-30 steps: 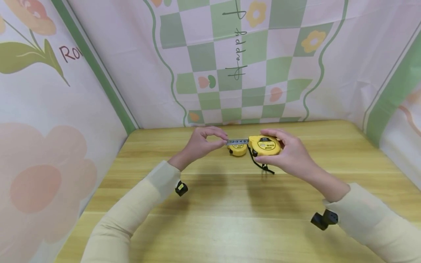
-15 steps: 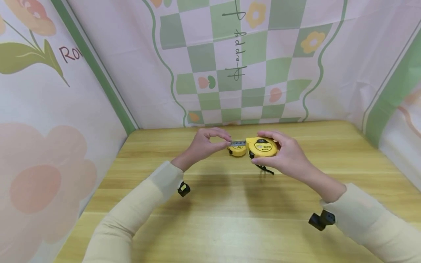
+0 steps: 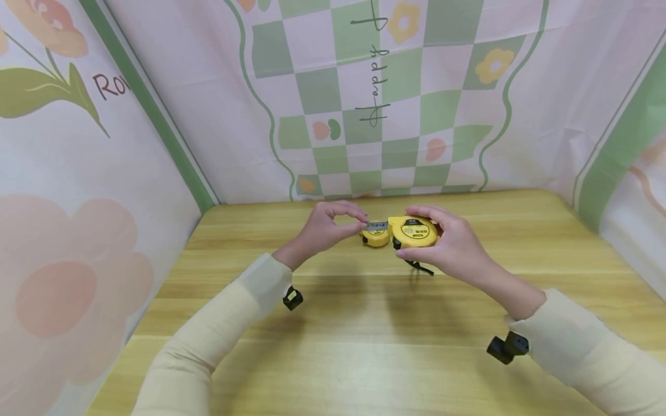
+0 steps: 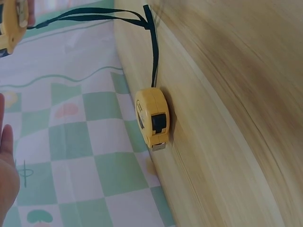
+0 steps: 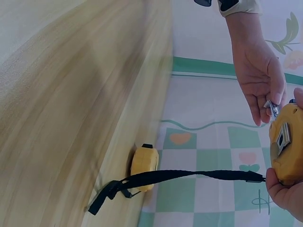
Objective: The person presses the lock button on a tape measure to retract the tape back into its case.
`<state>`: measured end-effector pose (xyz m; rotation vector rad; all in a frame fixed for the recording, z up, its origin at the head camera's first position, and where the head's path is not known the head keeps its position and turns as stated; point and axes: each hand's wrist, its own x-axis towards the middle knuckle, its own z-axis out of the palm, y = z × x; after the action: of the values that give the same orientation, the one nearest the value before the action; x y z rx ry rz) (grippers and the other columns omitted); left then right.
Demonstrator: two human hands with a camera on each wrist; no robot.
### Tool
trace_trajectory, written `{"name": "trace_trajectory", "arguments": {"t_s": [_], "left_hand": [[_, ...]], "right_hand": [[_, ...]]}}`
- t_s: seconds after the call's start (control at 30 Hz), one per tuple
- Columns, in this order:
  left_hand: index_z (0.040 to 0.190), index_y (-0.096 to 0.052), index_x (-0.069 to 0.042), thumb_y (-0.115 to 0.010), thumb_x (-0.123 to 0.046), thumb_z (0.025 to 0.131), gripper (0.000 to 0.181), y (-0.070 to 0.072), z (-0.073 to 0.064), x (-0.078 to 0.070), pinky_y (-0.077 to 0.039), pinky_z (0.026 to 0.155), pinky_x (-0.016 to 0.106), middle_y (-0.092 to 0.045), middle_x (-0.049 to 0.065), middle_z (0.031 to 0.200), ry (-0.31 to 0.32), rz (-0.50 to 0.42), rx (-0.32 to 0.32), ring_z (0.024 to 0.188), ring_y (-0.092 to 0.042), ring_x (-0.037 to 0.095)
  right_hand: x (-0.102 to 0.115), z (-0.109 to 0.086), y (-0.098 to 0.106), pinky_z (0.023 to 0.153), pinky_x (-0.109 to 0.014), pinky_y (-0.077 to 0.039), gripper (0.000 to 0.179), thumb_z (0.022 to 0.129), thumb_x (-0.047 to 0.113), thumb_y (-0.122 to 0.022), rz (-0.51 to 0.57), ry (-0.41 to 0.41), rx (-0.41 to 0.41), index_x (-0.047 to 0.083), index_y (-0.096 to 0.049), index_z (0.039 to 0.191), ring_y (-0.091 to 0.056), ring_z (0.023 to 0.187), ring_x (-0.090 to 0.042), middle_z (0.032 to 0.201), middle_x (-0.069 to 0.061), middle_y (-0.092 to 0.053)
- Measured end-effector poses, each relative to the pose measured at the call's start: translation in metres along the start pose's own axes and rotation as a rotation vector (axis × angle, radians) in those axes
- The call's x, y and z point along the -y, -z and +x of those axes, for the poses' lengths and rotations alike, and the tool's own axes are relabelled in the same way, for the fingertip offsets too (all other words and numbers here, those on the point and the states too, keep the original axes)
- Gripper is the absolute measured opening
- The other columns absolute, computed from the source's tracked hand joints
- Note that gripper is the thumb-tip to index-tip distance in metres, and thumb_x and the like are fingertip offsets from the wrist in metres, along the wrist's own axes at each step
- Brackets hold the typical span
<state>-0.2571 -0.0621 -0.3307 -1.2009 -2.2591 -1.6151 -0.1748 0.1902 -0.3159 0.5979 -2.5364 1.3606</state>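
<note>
My right hand (image 3: 458, 240) grips a yellow tape measure (image 3: 414, 232) by its case, raised over the table; its belt clip shows in the right wrist view. Between finger and thumb my left hand (image 3: 333, 225) pinches the end of its metal blade (image 3: 378, 226), a short length of which spans the gap to the case. From the held case a black strap (image 5: 189, 176) hangs down to the wood. A second, smaller yellow tape measure (image 4: 152, 116) stands on the table, partly behind the blade in the head view.
The wooden table (image 3: 338, 358) reaches back to a fabric backdrop (image 3: 364, 124) with green and white checks. Flowered cloth (image 3: 67, 242) hangs along the left side, and more cloth on the right. A small black camera (image 3: 507, 348) is worn on each wrist.
The exposed blade has become shorter as my hands drew together. My left hand has shifted slightly right, and my right hand with the tape case slightly left. The smaller tape measure stays put.
</note>
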Motion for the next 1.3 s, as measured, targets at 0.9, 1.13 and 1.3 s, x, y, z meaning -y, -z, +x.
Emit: {"name": "trace_trajectory", "arguments": {"t_s": [0.9, 1.13, 1.3], "left_hand": [[0.091, -0.076, -0.005, -0.074, -0.006, 0.085, 0.006, -0.01, 0.006, -0.002, -0.047, 0.097, 0.034, -0.072, 0.009, 0.102, -0.008, -0.005, 0.022, 0.099, -0.064, 0.01], [0.09, -0.076, -0.005, -0.075, -0.005, 0.084, 0.006, -0.014, 0.007, -0.004, -0.047, 0.096, 0.029, -0.073, 0.003, 0.1, -0.014, 0.0, 0.022, 0.098, -0.064, 0.01], [0.089, -0.076, -0.005, -0.075, -0.005, 0.084, 0.005, -0.015, 0.007, -0.003, -0.044, 0.1, 0.029, -0.073, 0.0, 0.098, -0.009, 0.015, 0.018, 0.098, -0.064, 0.009]], "right_hand": [[0.005, 0.002, -0.005, 0.075, -0.015, -0.051, 0.075, 0.072, 0.028, -0.088, 0.022, 0.003, 0.015, 0.003, -0.054, 0.133, -0.06, 0.099, -0.023, 0.131, -0.011, -0.055], [0.006, 0.002, -0.007, 0.075, -0.016, -0.051, 0.076, 0.072, 0.029, -0.088, 0.021, -0.006, 0.019, 0.004, -0.054, 0.134, -0.059, 0.099, -0.023, 0.131, -0.009, -0.055], [0.005, 0.002, -0.007, 0.076, -0.015, -0.051, 0.076, 0.072, 0.029, -0.088, 0.025, -0.004, 0.022, 0.003, -0.053, 0.134, -0.059, 0.1, -0.023, 0.132, -0.01, -0.055]]}}
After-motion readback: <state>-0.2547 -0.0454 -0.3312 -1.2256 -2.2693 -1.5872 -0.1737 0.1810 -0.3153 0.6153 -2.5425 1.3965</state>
